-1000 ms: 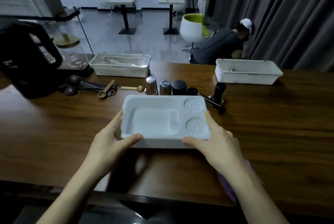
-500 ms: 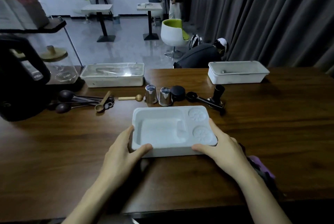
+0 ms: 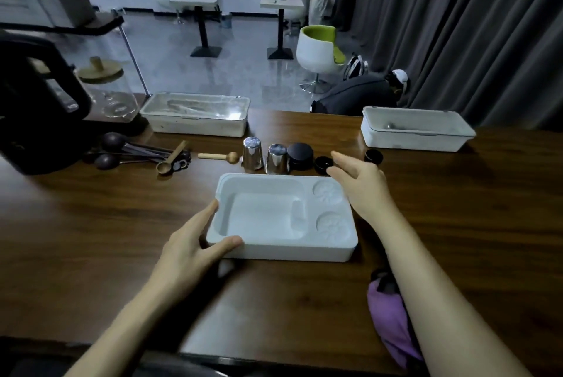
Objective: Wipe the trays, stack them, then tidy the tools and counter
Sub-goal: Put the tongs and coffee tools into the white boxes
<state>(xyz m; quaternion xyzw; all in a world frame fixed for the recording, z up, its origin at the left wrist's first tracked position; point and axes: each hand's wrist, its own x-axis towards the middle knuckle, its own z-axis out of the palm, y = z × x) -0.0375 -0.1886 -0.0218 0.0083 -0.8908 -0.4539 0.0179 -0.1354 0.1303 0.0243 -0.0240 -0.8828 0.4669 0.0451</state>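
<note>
At the tray (image 3: pixel 298 250) corner, your left hand (image 3: pixel 189 245) rests straight-fingered; your right hand (image 3: pixel 362 186) hovers loose and empty.

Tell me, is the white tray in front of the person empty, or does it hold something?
Empty. The white tray shows a bare large compartment and two bare round recesses; nothing lies inside.

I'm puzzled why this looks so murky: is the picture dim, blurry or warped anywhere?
Head view: dim and bluish overall, yet the white tray is fairly sharp; a glare spot sits on the lidded box; the black appliance at the left edge is blurred; the wide lens bows the counter edge.
</note>
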